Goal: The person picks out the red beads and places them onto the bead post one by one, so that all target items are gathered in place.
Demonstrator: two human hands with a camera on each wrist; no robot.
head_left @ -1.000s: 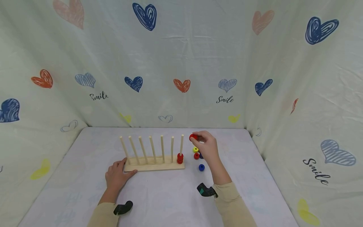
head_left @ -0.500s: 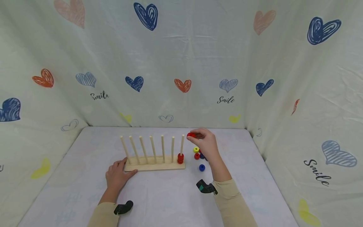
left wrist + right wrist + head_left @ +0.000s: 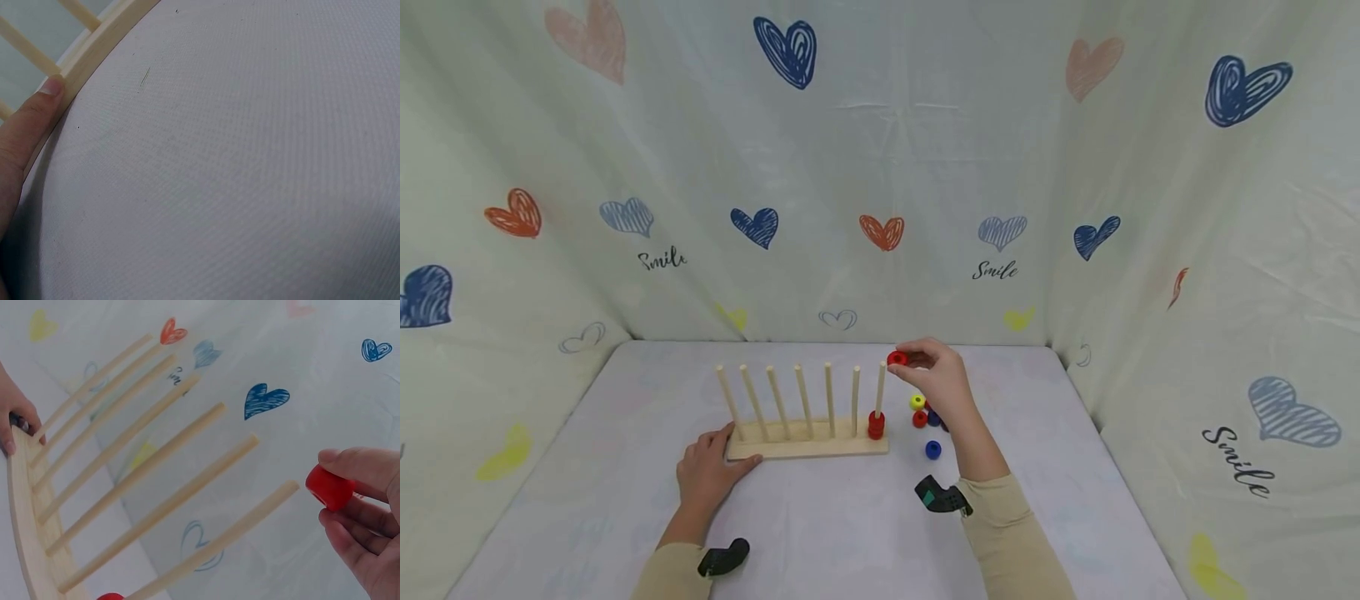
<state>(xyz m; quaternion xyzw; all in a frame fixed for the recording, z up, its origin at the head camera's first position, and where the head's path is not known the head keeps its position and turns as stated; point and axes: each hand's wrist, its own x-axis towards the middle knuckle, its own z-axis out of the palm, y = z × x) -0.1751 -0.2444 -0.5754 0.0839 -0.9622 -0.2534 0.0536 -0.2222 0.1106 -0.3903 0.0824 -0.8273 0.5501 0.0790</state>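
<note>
A wooden peg rack (image 3: 820, 450) with a row of upright pegs stands on the table. My left hand (image 3: 703, 471) grips its left end, thumb along the front edge and fingers behind; the left wrist view shows the thumb (image 3: 37, 115) against the base. Between thumb and fingers, my right hand (image 3: 942, 379) pinches a red bead (image 3: 329, 487). That bead is just right of the top of the rightmost peg (image 3: 237, 528), apart from it in the right wrist view, its hole partly visible. Red beads (image 3: 876, 425) are stacked low on this same peg.
Right of the rack lie loose beads: a yellow one (image 3: 917, 402), a red one (image 3: 920, 419), a dark blue one (image 3: 933, 417) and a blue one (image 3: 933, 450) nearer the front. The right forearm partly covers the group. A heart-printed curtain (image 3: 940, 292) stands behind the table.
My right hand has moved slightly left with the red bead, bringing it close to the rightmost peg's top. The bead has turned to show its hole. My left hand keeps its place.
</note>
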